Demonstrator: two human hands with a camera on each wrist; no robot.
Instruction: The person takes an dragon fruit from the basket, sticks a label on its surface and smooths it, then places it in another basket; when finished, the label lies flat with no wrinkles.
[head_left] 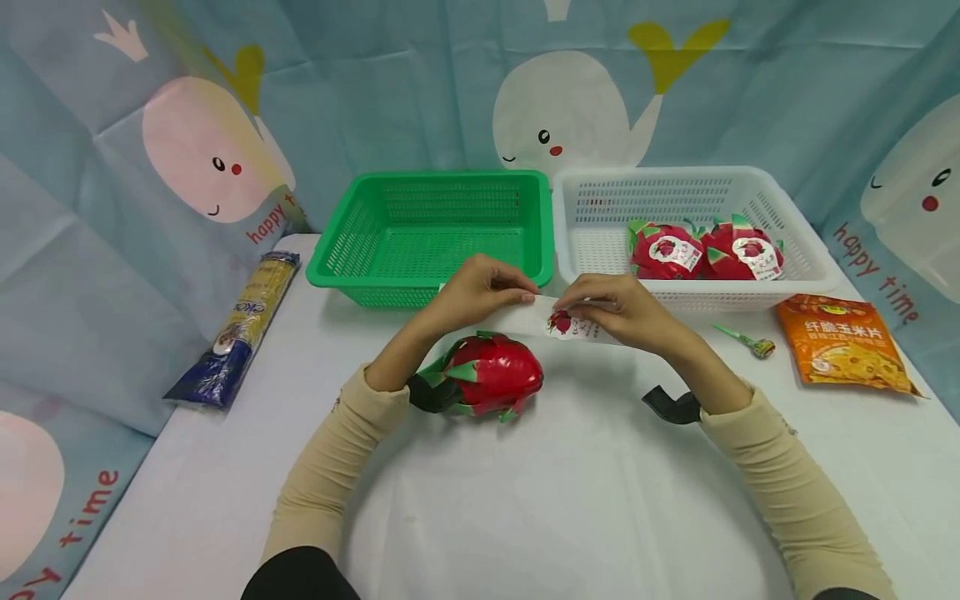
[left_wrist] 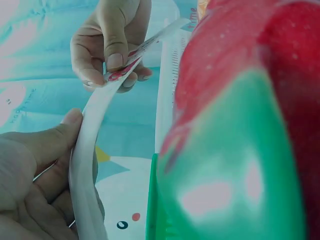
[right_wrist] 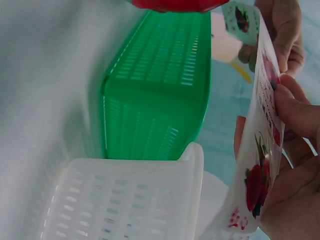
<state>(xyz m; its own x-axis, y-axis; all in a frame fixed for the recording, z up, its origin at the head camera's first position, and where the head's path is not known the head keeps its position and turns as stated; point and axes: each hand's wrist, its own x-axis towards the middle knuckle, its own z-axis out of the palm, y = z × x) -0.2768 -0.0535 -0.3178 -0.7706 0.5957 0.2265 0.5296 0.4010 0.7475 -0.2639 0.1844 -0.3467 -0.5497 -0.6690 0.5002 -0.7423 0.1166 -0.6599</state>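
A white strip of dragon fruit stickers (head_left: 517, 322) is stretched between both hands above the table. My left hand (head_left: 474, 293) pinches its left part, thumb on top. With thumb and fingers, my right hand (head_left: 624, 310) pinches it by a printed sticker (head_left: 564, 323). In the right wrist view, red fruit pictures show along the strip (right_wrist: 264, 125). Below and nearer the body lies a red dragon fruit (head_left: 501, 373) with green scales, close to the left wrist. It fills the right side of the left wrist view, where the left thumb (left_wrist: 65, 131) touches the strip.
Behind the hands stand a green basket (head_left: 431, 296) and a white basket (head_left: 720, 293). The white one holds two stickered dragon fruits (head_left: 666, 250). An orange snack bag (head_left: 847, 343) and a lollipop (head_left: 753, 343) lie right; a long noodle-like packet (head_left: 238, 329) lies left.
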